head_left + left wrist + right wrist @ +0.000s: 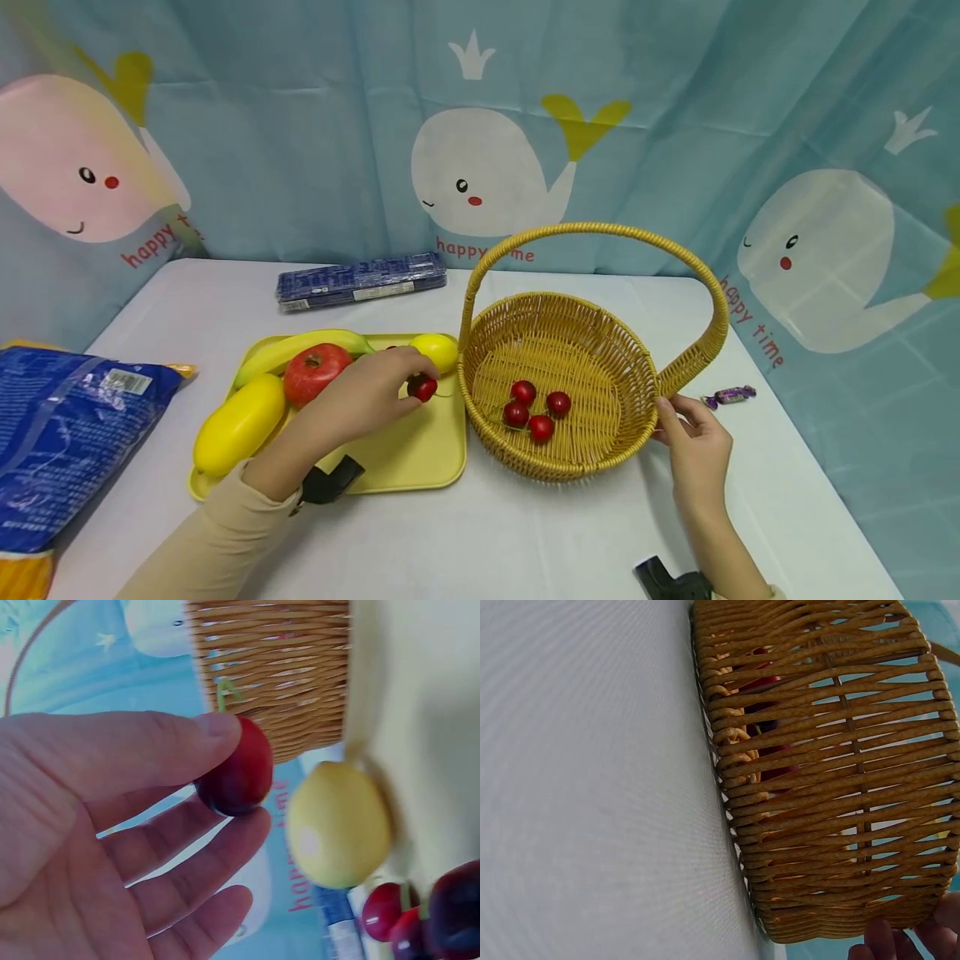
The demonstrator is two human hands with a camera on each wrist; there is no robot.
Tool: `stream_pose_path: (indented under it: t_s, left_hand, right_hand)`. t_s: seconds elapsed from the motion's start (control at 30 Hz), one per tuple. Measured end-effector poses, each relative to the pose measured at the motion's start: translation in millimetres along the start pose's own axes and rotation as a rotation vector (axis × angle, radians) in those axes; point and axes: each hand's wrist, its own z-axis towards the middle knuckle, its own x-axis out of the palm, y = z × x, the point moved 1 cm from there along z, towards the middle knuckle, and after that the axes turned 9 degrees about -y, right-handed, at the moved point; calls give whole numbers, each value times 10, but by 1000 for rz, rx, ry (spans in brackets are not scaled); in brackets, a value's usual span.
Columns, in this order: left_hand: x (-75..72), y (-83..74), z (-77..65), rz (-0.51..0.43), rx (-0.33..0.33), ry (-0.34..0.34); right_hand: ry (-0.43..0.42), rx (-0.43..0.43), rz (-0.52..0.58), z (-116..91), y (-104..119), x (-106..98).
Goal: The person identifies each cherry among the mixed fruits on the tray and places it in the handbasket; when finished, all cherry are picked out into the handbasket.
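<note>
Between thumb and fingertips my left hand pinches a dark red cherry above the yellow tray; its green stem shows in the left wrist view. My right hand holds the rim of the woven basket at the foot of its tall handle, thumb on the near side. Several cherries lie on the basket floor. Beside the held cherry, on the tray, is a lemon; more cherries sit close by it, mostly hidden by my hand in the head view.
A banana, an apple and a yellow mango-like fruit occupy the tray's left part. Behind stands a blue package. A large blue bag lies at far left, and a purple wrapped candy right of the basket.
</note>
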Motion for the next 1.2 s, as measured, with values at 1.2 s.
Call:
stream_pose_path:
  t_s: [1.2]
  left_hand:
    - [699,-808,874,59,311,197]
  right_hand:
    - [11,-36,3,8,-30,11]
